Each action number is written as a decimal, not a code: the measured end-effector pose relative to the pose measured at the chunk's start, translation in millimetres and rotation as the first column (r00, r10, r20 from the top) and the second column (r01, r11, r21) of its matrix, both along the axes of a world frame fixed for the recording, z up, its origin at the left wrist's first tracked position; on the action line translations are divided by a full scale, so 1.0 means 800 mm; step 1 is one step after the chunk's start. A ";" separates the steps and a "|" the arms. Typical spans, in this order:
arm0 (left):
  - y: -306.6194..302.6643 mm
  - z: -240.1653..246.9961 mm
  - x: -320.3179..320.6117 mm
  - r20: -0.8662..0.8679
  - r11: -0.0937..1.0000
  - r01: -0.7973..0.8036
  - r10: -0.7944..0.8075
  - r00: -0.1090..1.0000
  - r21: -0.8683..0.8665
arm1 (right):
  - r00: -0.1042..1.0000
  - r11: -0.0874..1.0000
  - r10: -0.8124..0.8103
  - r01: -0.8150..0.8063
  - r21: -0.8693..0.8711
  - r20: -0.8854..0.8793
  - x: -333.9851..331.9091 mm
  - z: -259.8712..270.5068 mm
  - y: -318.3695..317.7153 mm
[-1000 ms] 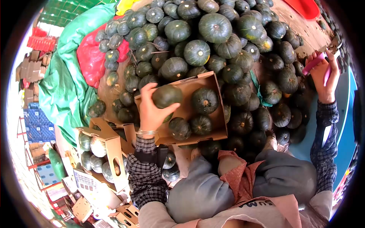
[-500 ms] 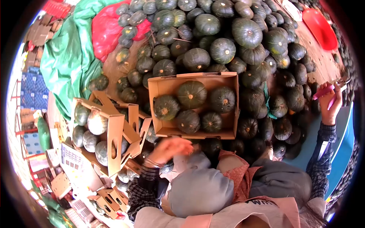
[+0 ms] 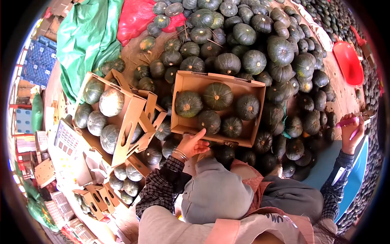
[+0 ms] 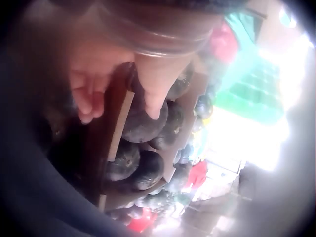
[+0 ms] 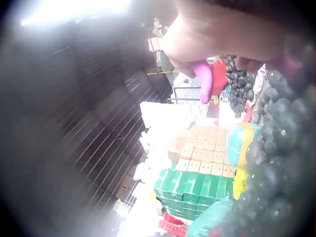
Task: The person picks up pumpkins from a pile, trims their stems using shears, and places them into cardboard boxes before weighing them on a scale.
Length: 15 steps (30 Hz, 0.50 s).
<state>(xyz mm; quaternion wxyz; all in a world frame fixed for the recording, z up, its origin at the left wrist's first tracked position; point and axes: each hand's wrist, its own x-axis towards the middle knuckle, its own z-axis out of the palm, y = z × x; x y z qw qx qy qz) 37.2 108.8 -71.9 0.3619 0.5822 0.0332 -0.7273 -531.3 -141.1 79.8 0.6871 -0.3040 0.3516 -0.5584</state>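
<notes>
L hand relaxed, near wall of cardboard box btwn thumb & fingers, contact hard to tell; R hand grips pink-handled snips

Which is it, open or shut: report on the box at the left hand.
Open: the head view looks straight into the box, showing five dark green squashes with no lid over them.
</notes>
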 end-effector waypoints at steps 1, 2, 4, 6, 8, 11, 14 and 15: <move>0.001 0.002 -0.008 0.000 0.998 -0.052 0.052 0.999 -0.032 | 1.000 1.000 0.003 -0.003 -0.004 -0.009 -0.004 0.001 -0.002; -0.003 0.005 -0.013 -0.008 0.998 -0.053 0.053 0.999 -0.035 | 0.997 0.998 -0.054 0.054 -0.011 -0.046 -0.010 -0.004 -0.006; -0.018 0.022 -0.024 0.456 0.998 0.041 -0.013 0.890 -0.053 | 0.975 0.984 -0.178 0.176 -0.026 -0.131 0.021 0.005 0.003; -0.015 0.011 -0.024 0.536 0.966 0.063 0.084 0.840 -0.250 | 0.980 0.987 -0.158 0.157 -0.018 -0.121 0.040 0.008 0.008; -0.009 -0.005 -0.024 0.601 0.897 0.099 0.204 0.772 -0.431 | 0.974 0.988 -0.157 0.153 -0.034 -0.161 0.046 0.003 0.008; -0.007 -0.034 -0.023 0.140 0.766 -0.406 0.533 0.834 -0.498 | 0.976 0.992 -0.056 0.030 -0.124 -0.210 0.020 -0.021 -0.004; -0.001 -0.061 0.009 -0.075 0.776 -0.525 0.535 0.842 -0.351 | 0.982 0.994 -0.029 0.008 -0.110 -0.187 0.010 -0.025 -0.005; 0.005 -0.064 0.019 -0.118 0.822 -0.506 0.493 0.862 -0.263 | 0.983 0.990 -0.012 -0.014 -0.139 -0.182 0.006 -0.028 -0.004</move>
